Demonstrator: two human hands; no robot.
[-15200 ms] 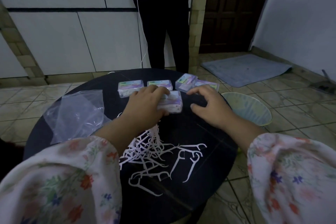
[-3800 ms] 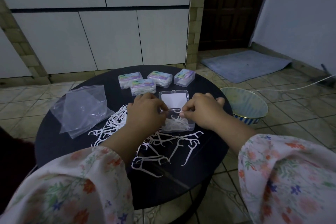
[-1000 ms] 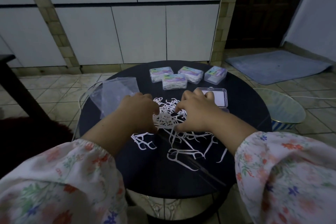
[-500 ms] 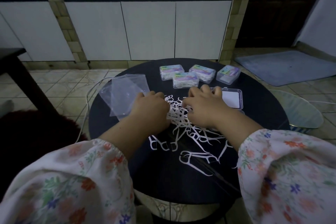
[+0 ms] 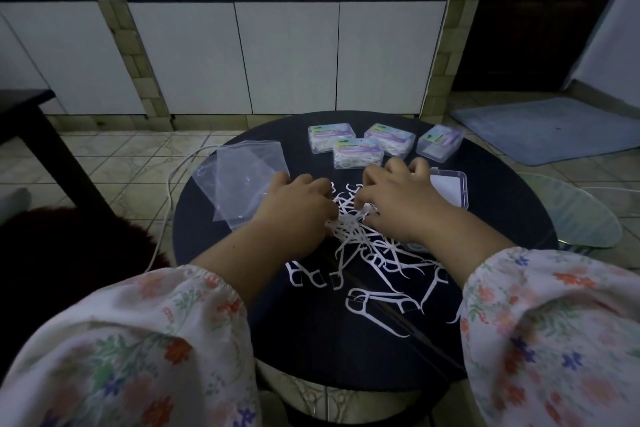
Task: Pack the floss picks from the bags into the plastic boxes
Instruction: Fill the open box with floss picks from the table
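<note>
Both hands, left hand (image 5: 298, 215) and right hand (image 5: 398, 204), curl their fingers into a heap of floss picks (image 5: 349, 225) at the middle of the round table (image 5: 221, 253); an open box (image 5: 448, 189) lies beside the right hand, four shut boxes (image 5: 358, 152) at the far edge.
</note>
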